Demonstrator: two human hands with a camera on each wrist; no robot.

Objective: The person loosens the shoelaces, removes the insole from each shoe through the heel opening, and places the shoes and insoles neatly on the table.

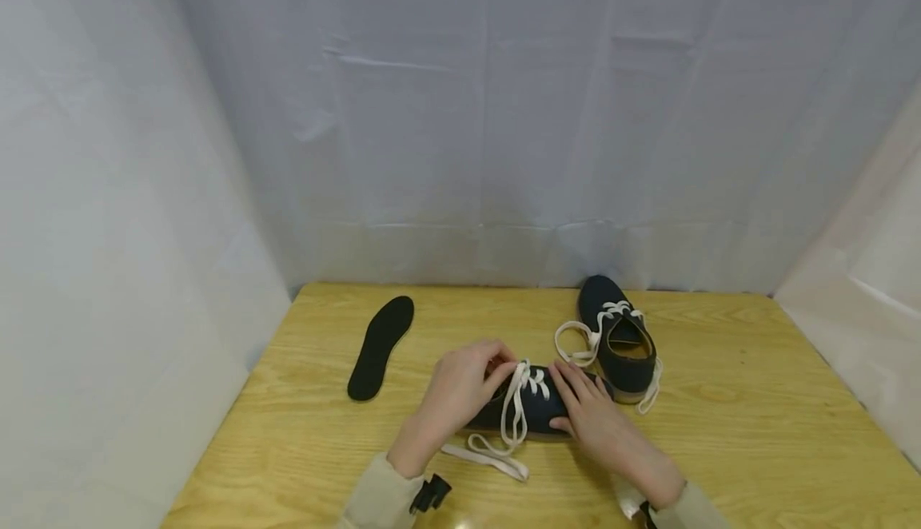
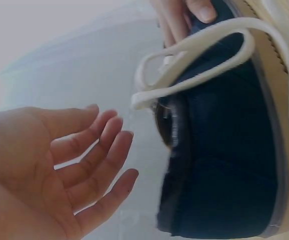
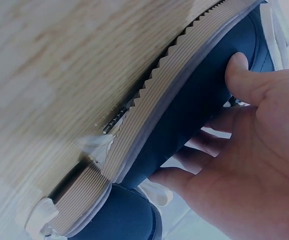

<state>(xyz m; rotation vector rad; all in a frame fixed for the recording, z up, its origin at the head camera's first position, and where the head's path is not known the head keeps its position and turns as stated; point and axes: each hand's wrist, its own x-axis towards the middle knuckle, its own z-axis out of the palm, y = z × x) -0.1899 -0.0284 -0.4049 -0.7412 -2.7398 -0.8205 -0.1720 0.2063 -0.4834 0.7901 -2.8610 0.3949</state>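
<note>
Fingers of the right hand [image 1: 597,417] wrapped over a dark shoe [image 1: 543,413]

The forefoot of the shoe is held by the right hand, with the thumb pressed to the near side and the fingers bent over the top. By the left hand [image 1: 460,389] nothing is gripped; its fingers are loosely curved and partly open, beside the shoe's opening and white lace [image 2: 208,75] (a small gap is shown in the left wrist view). The shoe is set crosswise on its sole on the wooden table [image 1: 755,401], its toe pointed to the right. Just beyond that toe, a matching second shoe [image 1: 631,373] is placed, its heel turned towards the person. A black insole [image 1: 381,349] is laid farther left. The table is backed by pale sheeting [image 1: 504,113].
</note>
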